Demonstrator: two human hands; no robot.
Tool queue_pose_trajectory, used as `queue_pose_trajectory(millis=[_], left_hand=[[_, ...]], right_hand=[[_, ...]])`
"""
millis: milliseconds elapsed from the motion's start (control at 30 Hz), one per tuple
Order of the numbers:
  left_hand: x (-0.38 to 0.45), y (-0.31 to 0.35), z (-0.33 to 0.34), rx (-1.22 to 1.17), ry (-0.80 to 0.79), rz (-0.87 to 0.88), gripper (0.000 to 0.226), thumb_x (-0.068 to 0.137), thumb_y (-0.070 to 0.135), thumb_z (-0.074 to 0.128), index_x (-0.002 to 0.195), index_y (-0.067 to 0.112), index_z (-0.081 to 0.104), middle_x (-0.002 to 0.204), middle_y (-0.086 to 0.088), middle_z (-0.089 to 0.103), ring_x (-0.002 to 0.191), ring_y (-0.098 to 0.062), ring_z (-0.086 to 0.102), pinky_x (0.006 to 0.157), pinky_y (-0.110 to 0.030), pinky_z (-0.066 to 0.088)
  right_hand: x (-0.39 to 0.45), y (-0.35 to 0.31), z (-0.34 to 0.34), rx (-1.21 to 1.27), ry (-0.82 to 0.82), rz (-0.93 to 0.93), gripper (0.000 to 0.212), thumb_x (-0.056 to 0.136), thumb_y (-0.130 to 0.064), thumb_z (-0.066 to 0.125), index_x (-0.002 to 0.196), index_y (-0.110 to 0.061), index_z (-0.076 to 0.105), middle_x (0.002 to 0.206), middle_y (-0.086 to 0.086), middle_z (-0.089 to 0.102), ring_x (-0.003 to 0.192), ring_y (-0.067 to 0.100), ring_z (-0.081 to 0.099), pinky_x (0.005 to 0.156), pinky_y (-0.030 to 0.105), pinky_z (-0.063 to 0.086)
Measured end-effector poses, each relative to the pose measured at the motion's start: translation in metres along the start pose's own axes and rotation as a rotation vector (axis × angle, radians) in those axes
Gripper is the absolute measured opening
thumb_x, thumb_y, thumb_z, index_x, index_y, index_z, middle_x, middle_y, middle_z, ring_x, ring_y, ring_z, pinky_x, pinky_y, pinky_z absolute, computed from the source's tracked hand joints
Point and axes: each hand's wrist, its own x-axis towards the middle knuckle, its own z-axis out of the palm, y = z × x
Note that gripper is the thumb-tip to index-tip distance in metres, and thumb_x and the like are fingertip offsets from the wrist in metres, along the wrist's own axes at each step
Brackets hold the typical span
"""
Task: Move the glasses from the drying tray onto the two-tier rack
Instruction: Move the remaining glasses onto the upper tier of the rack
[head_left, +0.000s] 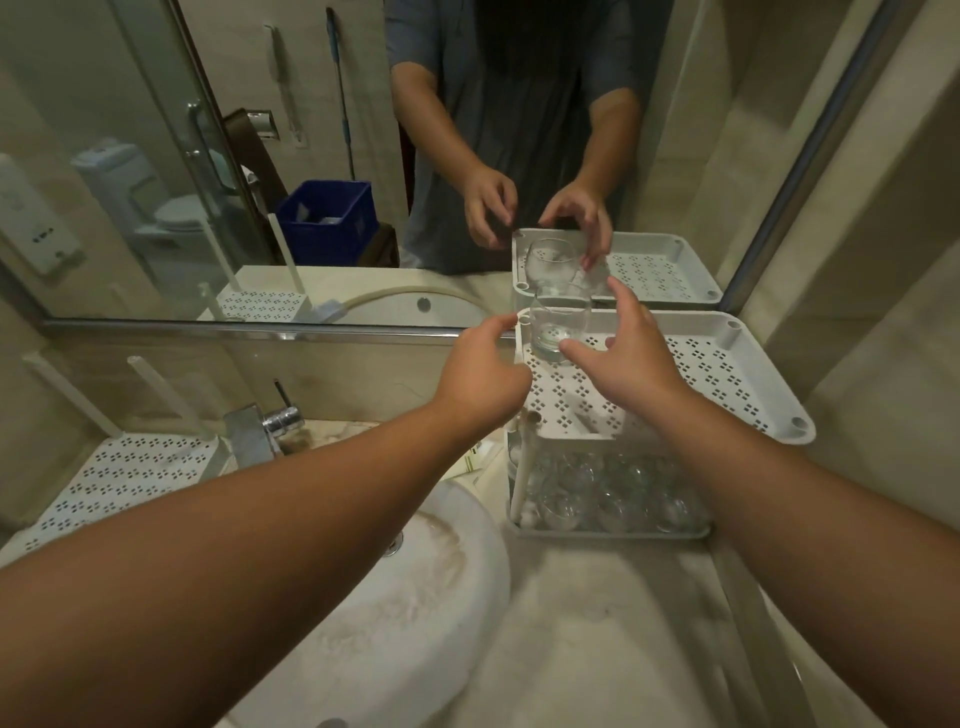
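Note:
One clear glass (558, 328) stands at the far left corner of the top tier of the white perforated two-tier rack (727, 374). My right hand (631, 358) hovers just right of it, fingers spread, thumb tip near its base; I cannot tell if it touches. My left hand (480, 376) hangs at the rack's left edge, fingers loosely curled, holding nothing. Several glasses (608, 493) fill the lower tier. The white drying tray (124, 473) with upright posts lies at the left beyond the basin and shows no glasses.
A round white basin (415, 597) and a chrome tap (270, 423) lie between tray and rack. A wall mirror (311, 156) right behind the rack reflects the hands and glass. The tiled side wall (883, 312) stands close on the right.

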Motion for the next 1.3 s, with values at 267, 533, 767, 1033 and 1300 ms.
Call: queue_pose_trajectory(millis=[267, 533, 767, 1033, 1300], left_hand=[[-0.034, -0.027, -0.028, -0.066, -0.072, -0.007, 0.063, 0.084, 0.013, 0.059, 0.144, 0.029, 0.046, 0.139, -0.015, 0.053, 0.116, -0.039, 0.059, 0.084, -0.043, 0.055], [-0.058, -0.058, -0.059, -0.180, -0.162, -0.031, 0.062, 0.086, 0.010, 0.055, 0.143, 0.031, 0.046, 0.137, -0.018, 0.053, 0.039, 0.001, 0.050, 0.041, -0.015, 0.038], [-0.081, -0.084, -0.065, -0.301, -0.272, -0.117, 0.033, 0.087, 0.013, 0.057, 0.117, 0.027, 0.063, 0.113, 0.004, 0.063, 0.087, -0.014, 0.062, 0.069, -0.029, 0.049], [-0.099, -0.106, -0.040, -0.332, -0.324, -0.219, 0.024, 0.088, 0.013, 0.055, 0.105, 0.027, 0.065, 0.094, 0.005, 0.066, 0.080, -0.013, 0.062, 0.070, -0.029, 0.051], [-0.092, -0.106, 0.011, -0.289, -0.299, -0.331, 0.023, 0.092, 0.014, 0.055, 0.109, 0.023, 0.065, 0.095, 0.002, 0.067, 0.090, -0.021, 0.070, 0.067, -0.027, 0.053]], right_hand=[[-0.061, -0.023, -0.002, -0.086, 0.027, -0.003, 0.096, 0.083, -0.046, 0.073, 0.150, -0.050, 0.003, 0.164, -0.002, -0.014, 0.129, 0.028, 0.051, 0.102, 0.042, 0.046], [-0.122, -0.046, 0.014, -0.068, 0.207, -0.010, 0.091, 0.085, -0.034, 0.071, 0.148, -0.051, 0.008, 0.163, -0.005, -0.010, 0.120, 0.021, 0.056, 0.091, 0.038, 0.055], [-0.178, -0.034, 0.036, -0.110, 0.344, 0.060, 0.070, 0.083, -0.026, 0.068, 0.142, -0.035, 0.032, 0.142, -0.002, 0.034, 0.106, 0.019, 0.053, 0.087, 0.045, 0.053], [-0.214, 0.017, 0.056, -0.165, 0.268, 0.226, 0.062, 0.084, -0.025, 0.069, 0.139, -0.029, 0.041, 0.136, 0.001, 0.045, 0.095, 0.008, 0.056, 0.083, 0.030, 0.045], [-0.195, 0.076, 0.058, -0.126, 0.055, 0.286, 0.059, 0.086, -0.019, 0.064, 0.140, -0.024, 0.043, 0.142, 0.006, 0.039, 0.085, 0.019, 0.065, 0.086, 0.034, 0.052]])
